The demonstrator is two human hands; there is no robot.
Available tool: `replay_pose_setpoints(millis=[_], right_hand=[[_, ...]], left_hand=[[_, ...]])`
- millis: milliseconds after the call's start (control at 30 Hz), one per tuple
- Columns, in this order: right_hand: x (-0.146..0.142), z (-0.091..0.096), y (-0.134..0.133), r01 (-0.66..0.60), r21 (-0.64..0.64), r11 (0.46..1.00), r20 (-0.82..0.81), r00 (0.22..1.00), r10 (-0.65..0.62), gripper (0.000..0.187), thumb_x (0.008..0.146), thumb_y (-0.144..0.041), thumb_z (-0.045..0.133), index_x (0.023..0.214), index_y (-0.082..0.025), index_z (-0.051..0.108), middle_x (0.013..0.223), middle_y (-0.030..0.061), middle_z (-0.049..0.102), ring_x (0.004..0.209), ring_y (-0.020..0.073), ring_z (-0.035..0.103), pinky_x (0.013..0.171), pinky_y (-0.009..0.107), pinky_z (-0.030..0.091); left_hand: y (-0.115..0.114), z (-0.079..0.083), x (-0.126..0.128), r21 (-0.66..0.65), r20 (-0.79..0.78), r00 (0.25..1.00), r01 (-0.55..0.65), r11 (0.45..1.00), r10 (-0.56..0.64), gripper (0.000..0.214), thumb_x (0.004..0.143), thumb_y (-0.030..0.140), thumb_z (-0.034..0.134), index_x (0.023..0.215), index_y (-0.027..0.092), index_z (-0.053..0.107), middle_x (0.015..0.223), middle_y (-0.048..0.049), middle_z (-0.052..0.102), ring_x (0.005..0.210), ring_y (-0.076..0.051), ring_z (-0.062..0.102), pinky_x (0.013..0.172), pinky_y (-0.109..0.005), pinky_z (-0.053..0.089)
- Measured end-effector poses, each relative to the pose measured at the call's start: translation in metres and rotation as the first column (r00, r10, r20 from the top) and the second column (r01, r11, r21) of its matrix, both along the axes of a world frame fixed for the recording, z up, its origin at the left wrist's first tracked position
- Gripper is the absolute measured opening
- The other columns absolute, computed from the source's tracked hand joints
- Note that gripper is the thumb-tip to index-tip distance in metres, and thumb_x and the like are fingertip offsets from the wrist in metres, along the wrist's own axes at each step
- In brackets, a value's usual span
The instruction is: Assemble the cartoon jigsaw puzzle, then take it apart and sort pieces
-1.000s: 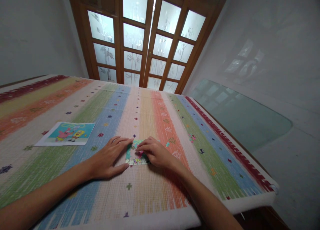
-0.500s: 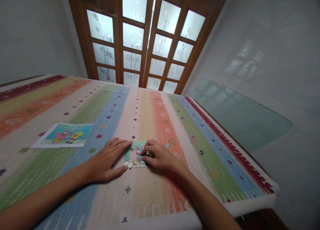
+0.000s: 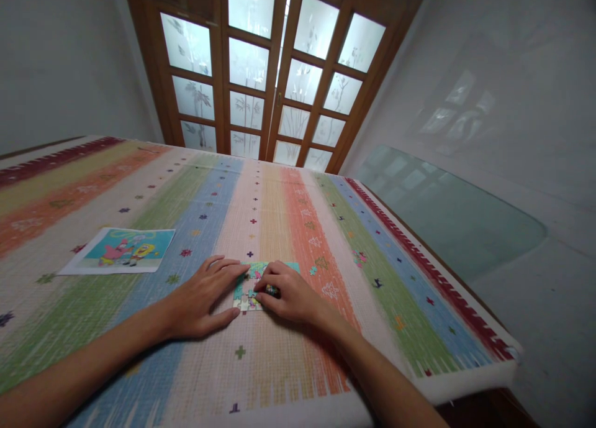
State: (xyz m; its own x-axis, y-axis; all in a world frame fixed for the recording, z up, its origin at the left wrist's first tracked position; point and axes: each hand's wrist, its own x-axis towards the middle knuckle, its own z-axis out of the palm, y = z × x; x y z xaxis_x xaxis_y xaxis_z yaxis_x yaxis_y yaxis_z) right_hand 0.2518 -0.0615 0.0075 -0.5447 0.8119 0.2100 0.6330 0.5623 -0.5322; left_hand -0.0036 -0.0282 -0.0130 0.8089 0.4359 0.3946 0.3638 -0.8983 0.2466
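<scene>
A small colourful jigsaw puzzle (image 3: 246, 288) lies on the striped tablecloth (image 3: 261, 210) near the front. My left hand (image 3: 205, 297) rests flat against the puzzle's left edge, fingers spread. My right hand (image 3: 286, 294) covers the puzzle's right part, its fingertips pinched on a puzzle piece (image 3: 270, 289) held down against the puzzle.
A cartoon reference picture (image 3: 123, 250) lies on the cloth at the left. Wooden doors with frosted glass panes (image 3: 270, 68) stand behind the table. A glass panel (image 3: 442, 210) leans by the white wall at the right, past the table's right edge (image 3: 419, 260).
My right hand has slid a little to the left over the puzzle, and its fingers have curled onto a piece. My left hand has stayed at the puzzle's left edge.
</scene>
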Motion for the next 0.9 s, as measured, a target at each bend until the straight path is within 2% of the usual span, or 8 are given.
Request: replay_pose_setpoints(millis=[233,533,733,900], right_hand=[[-0.003,0.0004,-0.0009,0.003,-0.013,1.0,-0.027,1.0,-0.004,0.008,0.09,-0.014,0.068,0.091,-0.019,0.074,0.095,0.0053,0.065,0.093,0.0185,0.061,0.086,0.031,0.049],[-0.006,0.0004,-0.0011,-0.004,-0.034,0.999,-0.125,0.992,-0.001,0.011,0.085,-0.009,0.07,0.085,-0.02,0.067,0.092,0.0027,0.067,0.093,0.0185,0.061,0.088,0.032,0.048],[-0.0064,-0.0012,-0.0012,-0.015,-0.055,0.998,-0.215,0.977,0.003,0.009,0.089,-0.011,0.067,0.09,-0.019,0.07,0.09,0.0026,0.071,0.087,0.0165,0.063,0.085,0.031,0.048],[-0.0082,-0.0034,0.0011,-0.021,-0.047,0.999,-0.182,0.983,0.012,0.011,0.093,-0.012,0.067,0.094,-0.02,0.075,0.091,0.0035,0.074,0.089,0.0171,0.064,0.085,0.03,0.048]], left_hand=[[-0.0021,0.0052,0.0023,0.033,0.03,0.998,0.052,0.998,-0.053,0.056,0.094,0.03,0.061,0.146,0.024,0.044,0.137,-0.0098,0.065,0.126,-0.03,0.059,0.116,-0.05,0.035],[-0.0023,0.0061,0.004,0.068,0.068,0.995,0.071,0.995,-0.075,0.042,0.094,0.025,0.06,0.135,0.022,0.056,0.133,-0.0095,0.068,0.123,-0.029,0.061,0.112,-0.048,0.039],[-0.0015,0.0063,0.0037,0.064,0.057,0.996,0.069,0.996,-0.073,0.042,0.094,0.026,0.06,0.135,0.022,0.055,0.135,-0.01,0.066,0.125,-0.029,0.058,0.111,-0.049,0.041],[-0.0014,0.0046,0.0035,0.048,0.055,0.997,0.058,0.997,-0.061,0.044,0.094,0.027,0.061,0.138,0.024,0.054,0.136,-0.0092,0.066,0.125,-0.03,0.058,0.111,-0.048,0.041]])
